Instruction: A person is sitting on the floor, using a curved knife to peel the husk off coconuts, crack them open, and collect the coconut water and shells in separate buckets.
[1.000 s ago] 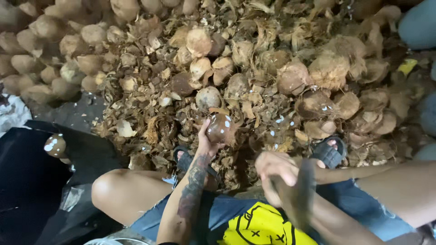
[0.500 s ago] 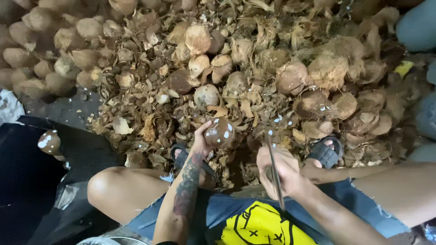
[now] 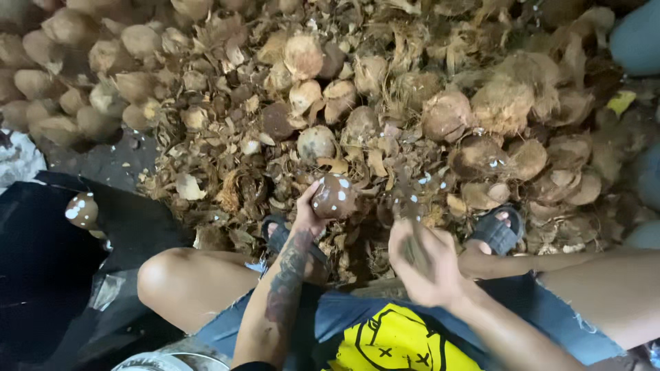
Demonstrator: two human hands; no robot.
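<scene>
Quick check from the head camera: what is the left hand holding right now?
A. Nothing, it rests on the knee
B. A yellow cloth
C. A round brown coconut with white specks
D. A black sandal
C: the left hand is wrapped around a round brown coconut flecked with white, held up over the pile of husks, while the right hand is blurred beside it.

coconut-husking work yard: heaps of coconuts [image 3: 89, 96] and husk scraps [image 3: 385, 62] on the ground
</scene>
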